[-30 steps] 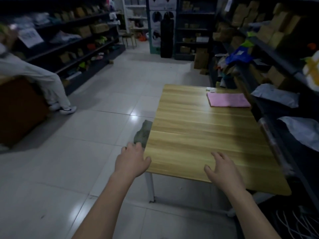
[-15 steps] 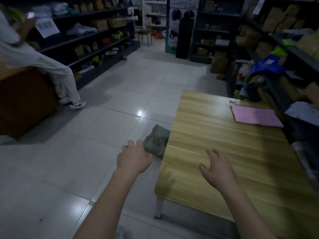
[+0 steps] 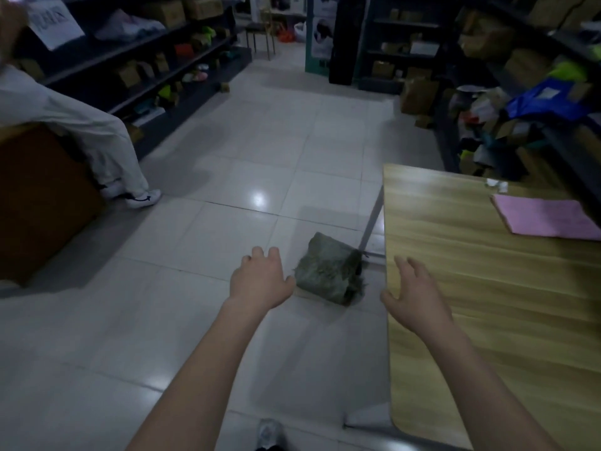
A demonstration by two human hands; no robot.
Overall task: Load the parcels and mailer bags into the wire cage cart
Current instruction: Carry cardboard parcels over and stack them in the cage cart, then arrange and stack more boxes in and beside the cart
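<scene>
left hand (image 3: 260,278) is hovering over the floor (image 3: 162,304), right hand (image 3: 416,297) over the worktop (image 3: 487,336) edge, fingers (image 3: 273,255) spreading loosely, gripping nothing. a green bag (image 3: 328,271) is lying on the floor just beside the left hand; a pink mailer (image 3: 546,219) is lying farther along the worktop.

No writing could be read. A white paper sign (image 3: 53,22) hanging at the dark left-hand shelving carried dark characters — too blurred to make out. A pale label (image 3: 549,92) on a blue plastic bag (image 3: 527,107) among the right-hand shelves was likewise illegible.
</scene>
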